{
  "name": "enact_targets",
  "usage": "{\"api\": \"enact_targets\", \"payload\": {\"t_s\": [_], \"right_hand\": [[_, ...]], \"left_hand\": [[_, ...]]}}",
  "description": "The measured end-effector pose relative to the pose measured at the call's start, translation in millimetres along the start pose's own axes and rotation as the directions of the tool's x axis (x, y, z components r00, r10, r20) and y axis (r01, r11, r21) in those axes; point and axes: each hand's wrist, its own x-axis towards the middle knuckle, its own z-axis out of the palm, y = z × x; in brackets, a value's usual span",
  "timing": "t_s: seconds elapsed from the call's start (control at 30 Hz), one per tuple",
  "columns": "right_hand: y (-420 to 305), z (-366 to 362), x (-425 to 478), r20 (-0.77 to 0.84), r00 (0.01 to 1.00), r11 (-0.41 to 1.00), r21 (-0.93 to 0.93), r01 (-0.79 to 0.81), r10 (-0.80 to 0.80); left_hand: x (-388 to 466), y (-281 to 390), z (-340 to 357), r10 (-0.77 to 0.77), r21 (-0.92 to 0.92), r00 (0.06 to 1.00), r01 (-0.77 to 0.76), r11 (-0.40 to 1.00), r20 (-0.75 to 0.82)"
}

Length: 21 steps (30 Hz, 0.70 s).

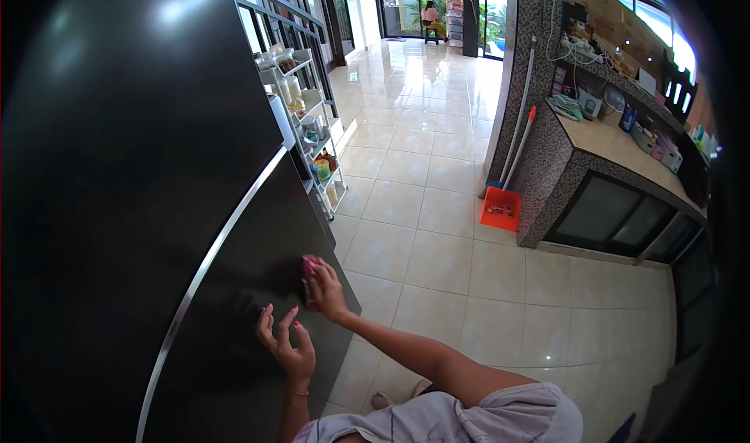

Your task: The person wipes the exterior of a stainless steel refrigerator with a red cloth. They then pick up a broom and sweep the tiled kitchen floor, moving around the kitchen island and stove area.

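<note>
A large, glossy dark refrigerator door [252, 255] fills the left side of the view, with a curved silver trim strip [202, 270] across it. My right hand [327, 288] presses a crumpled red cloth [309, 267] flat against the lower door, near its right edge. Below and to the left, my left hand [288, 343] is raised close to the same door, palm up, with its fingers spread and curled and nothing in them. Whether its fingertips touch the surface, I cannot tell.
A white wheeled rack [319, 138] with jars stands beyond the refrigerator. Against a pebbled pillar lean a red dustpan [501, 208] and a long pole. A counter [615, 144] with containers is at the right. Far off, a person [432, 18] sits on a stool.
</note>
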Motion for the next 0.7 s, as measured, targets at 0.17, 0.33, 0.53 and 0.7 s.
{"api": "enact_targets", "payload": {"t_s": [0.17,0.33,0.53,0.7], "right_hand": [[22,-53,-9,0.123,0.906,0.894,0.155,-0.421,0.406],[-20,-52,63,0.098,0.966,0.847,0.465,-0.257,0.239],[-9,-67,119,0.38,0.901,0.948,0.306,0.091,-0.209],[94,-131,103,0.555,0.828,0.927,0.265,-0.265,0.078]], "left_hand": [[2,-12,15,-0.002,-0.007,0.999,0.002,1.0,0.039],[23,28,66,0.019,-0.061,0.994,-0.025,0.998,-0.103],[60,99,130,0.115,-0.211,0.967,-0.164,0.963,-0.226],[79,108,169,0.154,-0.178,0.98,-0.175,0.968,-0.125]]}}
